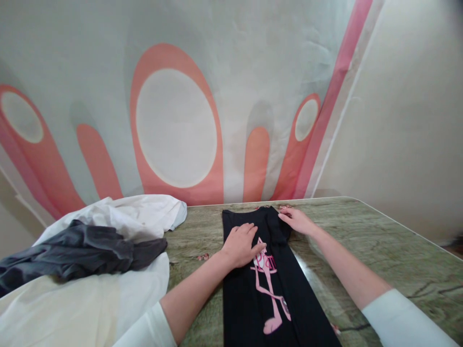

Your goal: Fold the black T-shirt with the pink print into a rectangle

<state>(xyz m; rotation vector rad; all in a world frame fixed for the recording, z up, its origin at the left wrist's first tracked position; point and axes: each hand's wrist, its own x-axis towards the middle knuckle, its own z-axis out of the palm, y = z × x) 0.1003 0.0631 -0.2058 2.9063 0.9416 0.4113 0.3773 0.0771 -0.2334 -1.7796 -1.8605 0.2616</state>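
Observation:
A black T-shirt (238, 299) with a pink cartoon figure printed on its front lies on the table, its right side folded inward into a long narrow shape. My left hand (240, 245) rests flat on its upper part, fingers spread and partly covering the print. At the shirt's upper right, the short sleeve (280, 229) lies folded over. My right hand (297, 220) has its fingertips closed at that sleeve's outer edge. The lower end of the shirt runs out of view at the bottom.
On the left lies a loose heap of clothes: a white garment (137, 212), a dark grey one (90, 248) and a cream-coloured one (72, 308). The wood-patterned table (376, 241) ends at a wall with a pink and orange printed backdrop (231, 96).

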